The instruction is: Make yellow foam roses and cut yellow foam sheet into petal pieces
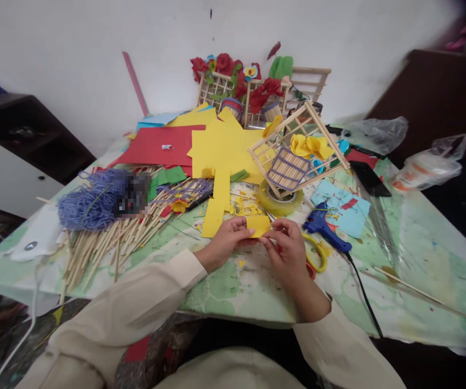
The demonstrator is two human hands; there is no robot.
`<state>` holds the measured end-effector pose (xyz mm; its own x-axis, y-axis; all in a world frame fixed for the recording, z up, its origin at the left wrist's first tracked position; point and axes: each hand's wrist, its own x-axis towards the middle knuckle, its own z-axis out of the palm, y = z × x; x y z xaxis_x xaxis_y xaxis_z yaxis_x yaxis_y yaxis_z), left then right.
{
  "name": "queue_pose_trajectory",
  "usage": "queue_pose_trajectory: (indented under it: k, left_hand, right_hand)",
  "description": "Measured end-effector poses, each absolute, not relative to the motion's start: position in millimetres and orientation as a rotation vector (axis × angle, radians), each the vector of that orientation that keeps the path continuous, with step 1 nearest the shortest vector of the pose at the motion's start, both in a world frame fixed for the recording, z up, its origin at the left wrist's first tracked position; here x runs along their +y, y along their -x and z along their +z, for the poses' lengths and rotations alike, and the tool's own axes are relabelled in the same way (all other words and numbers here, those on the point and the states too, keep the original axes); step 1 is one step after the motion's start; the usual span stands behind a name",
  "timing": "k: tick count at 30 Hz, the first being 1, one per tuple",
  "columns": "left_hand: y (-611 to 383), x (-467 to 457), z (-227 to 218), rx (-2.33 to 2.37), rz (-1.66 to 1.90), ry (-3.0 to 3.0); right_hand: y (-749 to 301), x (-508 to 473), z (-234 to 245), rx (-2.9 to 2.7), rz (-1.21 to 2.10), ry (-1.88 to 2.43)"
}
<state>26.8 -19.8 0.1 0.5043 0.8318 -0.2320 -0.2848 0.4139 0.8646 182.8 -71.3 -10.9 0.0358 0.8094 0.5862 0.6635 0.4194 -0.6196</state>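
Observation:
My left hand (225, 241) pinches the left side of a small yellow paper piece (258, 225) held just above the table. My right hand (287, 249) grips the same piece at its right edge, fingers curled. Red-and-yellow scissors (316, 255) lie right under and beside my right hand. A blue glue gun (325, 227) rests just to the right, its black cord running toward the table's front edge. A roll of tape (280, 201) sits beyond my hands, with yellow paper scraps (243, 205) scattered beside it.
Yellow sheets (222, 148) and red sheets (160, 146) cover the table's far middle. Blue yarn (93, 199) and a pile of wooden sticks (111, 237) lie left. A tilted stick frame (297, 151) with yellow flowers, a phone (368, 178) and plastic bags (427, 165) stand right.

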Motion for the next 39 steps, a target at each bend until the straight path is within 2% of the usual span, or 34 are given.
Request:
queue_pose_trajectory:
  k: [28,39]
  left_hand:
    - [-27.3,-18.3,-5.1,0.739,0.894,-0.86]
    - [-30.0,-20.3,1.1,0.777,0.865,-0.97]
  right_hand:
    - [-183.7,-74.3,-0.1,-1.534,0.222,1.352]
    - [-185.2,-73.0,-7.5,-1.698,-0.028,1.312]
